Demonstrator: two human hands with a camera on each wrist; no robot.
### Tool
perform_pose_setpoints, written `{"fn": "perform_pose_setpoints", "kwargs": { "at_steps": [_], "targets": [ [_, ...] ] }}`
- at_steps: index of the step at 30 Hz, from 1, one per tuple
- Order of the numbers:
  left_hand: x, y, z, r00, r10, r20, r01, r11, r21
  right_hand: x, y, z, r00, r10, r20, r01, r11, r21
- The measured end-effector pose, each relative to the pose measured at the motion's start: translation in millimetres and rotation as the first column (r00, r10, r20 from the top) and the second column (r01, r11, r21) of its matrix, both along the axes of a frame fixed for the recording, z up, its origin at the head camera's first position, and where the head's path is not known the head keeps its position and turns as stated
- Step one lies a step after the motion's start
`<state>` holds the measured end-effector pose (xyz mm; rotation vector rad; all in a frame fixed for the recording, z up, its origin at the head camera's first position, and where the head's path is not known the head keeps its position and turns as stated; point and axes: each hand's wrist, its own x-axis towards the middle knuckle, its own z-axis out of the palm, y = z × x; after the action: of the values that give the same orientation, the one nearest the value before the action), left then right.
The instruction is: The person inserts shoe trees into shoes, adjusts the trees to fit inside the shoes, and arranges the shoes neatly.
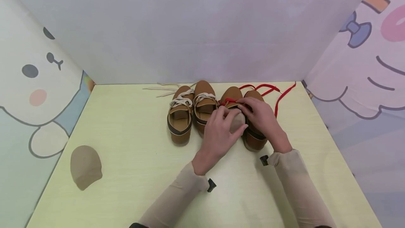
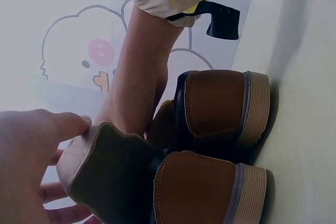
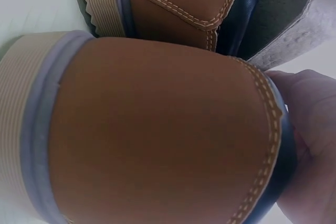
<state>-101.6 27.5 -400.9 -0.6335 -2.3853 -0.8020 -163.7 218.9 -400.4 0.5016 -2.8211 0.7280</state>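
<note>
My left hand (image 1: 218,133) holds a grey-beige molded shoe insert (image 1: 238,121) by its edges, thumb on one side and fingers on the other. The insert (image 2: 79,161) is tilted at the opening of the inner red-laced brown shoe (image 1: 232,94); how deep it reaches is hidden. My right hand (image 1: 261,113) reaches over the outer red-laced shoe (image 1: 254,140) and pinches the inner shoe's tongue near the red lace (image 1: 230,100). In the right wrist view the outer shoe's heel (image 3: 157,129) covers most of that hand.
Two brown shoes with white laces, an outer one (image 1: 180,129) and an inner one (image 1: 204,89), stand left of the red-laced pair. A second beige insert (image 1: 85,166) lies at the table's left. Loose red lace ends (image 1: 284,92) trail right, near the back wall (image 1: 196,27).
</note>
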Motion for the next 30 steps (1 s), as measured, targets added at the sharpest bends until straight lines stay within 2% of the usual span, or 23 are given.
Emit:
{"fn": "perform_pose_setpoints", "kwargs": {
  "at_steps": [12, 18, 30],
  "targets": [
    [-2.9, 5.2, -3.3, 0.998, 0.036, 0.049, -0.035, 0.999, -0.019, -3.3, 5, 1.6, 0.998, 0.045, 0.039, -0.044, 0.999, -0.016],
    [-5.4, 7.6, -7.7, 0.998, 0.049, 0.044, -0.048, 0.999, -0.02, -4.0, 6, 1.8, 0.998, 0.058, 0.038, -0.058, 0.998, -0.014],
    [-6.6, 9.3, -14.2, 0.999, 0.051, 0.019, -0.05, 0.999, -0.019, -5.9, 13, 2.7, 0.991, 0.136, 0.011, -0.135, 0.99, -0.029]
  ]
}}
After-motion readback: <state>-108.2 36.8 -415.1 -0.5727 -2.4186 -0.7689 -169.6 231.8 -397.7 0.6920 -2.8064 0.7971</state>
